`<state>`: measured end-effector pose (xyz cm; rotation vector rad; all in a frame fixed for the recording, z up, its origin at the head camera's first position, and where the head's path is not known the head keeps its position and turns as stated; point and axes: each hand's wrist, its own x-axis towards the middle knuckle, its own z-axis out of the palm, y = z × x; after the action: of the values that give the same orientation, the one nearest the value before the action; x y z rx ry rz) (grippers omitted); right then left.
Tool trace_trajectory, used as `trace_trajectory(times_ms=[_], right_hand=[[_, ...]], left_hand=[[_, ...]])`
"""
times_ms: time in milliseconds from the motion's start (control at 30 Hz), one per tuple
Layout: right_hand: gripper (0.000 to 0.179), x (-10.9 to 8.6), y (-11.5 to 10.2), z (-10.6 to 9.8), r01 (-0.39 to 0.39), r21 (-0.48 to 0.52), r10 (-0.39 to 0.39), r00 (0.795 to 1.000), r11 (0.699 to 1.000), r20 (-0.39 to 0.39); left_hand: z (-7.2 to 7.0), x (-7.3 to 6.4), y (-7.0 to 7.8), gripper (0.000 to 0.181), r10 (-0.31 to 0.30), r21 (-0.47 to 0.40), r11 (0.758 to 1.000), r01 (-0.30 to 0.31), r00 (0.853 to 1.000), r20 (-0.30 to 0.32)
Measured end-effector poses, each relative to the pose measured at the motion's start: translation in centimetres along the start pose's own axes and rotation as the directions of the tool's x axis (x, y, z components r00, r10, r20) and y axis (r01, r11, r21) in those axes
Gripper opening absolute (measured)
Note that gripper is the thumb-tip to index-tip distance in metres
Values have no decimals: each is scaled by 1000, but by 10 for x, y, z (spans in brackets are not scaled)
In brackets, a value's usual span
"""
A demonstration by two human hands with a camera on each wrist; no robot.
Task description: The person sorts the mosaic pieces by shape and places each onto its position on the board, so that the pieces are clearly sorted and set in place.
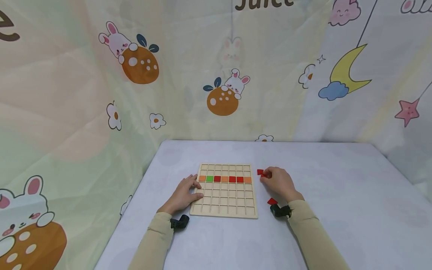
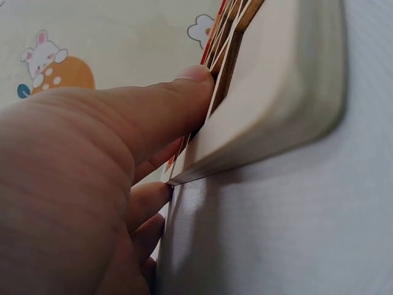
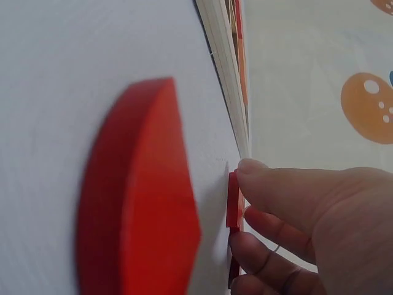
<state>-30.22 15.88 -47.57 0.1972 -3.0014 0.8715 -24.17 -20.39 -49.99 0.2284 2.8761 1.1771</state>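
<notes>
A wooden grid board (image 1: pixel 224 215) lies flat on the table, with one row of tiles near its far side: orange, green (image 1: pixel 210 179) and red. My left hand (image 1: pixel 182 193) rests at the board's left edge, thumb on the grid and fingers along the side. To the right of the board, my right hand (image 1: pixel 279 183) pinches a small red tile (image 3: pixel 233 200) at the table surface, between thumb and fingertips. Another red tile (image 1: pixel 260 171) lies just beyond those fingertips. Near the right wrist is a further red tile (image 1: pixel 272 201), large and close in the right wrist view.
The white-covered table (image 1: pixel 337 180) extends to both sides and in front of the board. Behind it hangs a curtain (image 1: pixel 189 131) printed with rabbits, flowers and a moon. Each wrist carries a black camera, one at the left sleeve (image 1: pixel 153 236).
</notes>
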Motion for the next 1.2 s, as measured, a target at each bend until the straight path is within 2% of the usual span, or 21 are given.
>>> trace_trajectory(times_ms=[533, 867, 1200], right_hand=[[25, -3, -3, 0, 35, -16, -34, 997, 999, 64], [29, -4, -5, -2, -8, -39, 11, 995, 999, 97], [23, -5, -18, -8, 95, 25, -98, 981, 995, 165]], left_hand=[[2, -1, -1, 23, -16, -10, 1000, 16, 1000, 3], [2, -1, -1, 23, -10, -8, 1000, 10, 1000, 6], [2, 1, -2, 24, -18, 2, 1000, 18, 1000, 3]])
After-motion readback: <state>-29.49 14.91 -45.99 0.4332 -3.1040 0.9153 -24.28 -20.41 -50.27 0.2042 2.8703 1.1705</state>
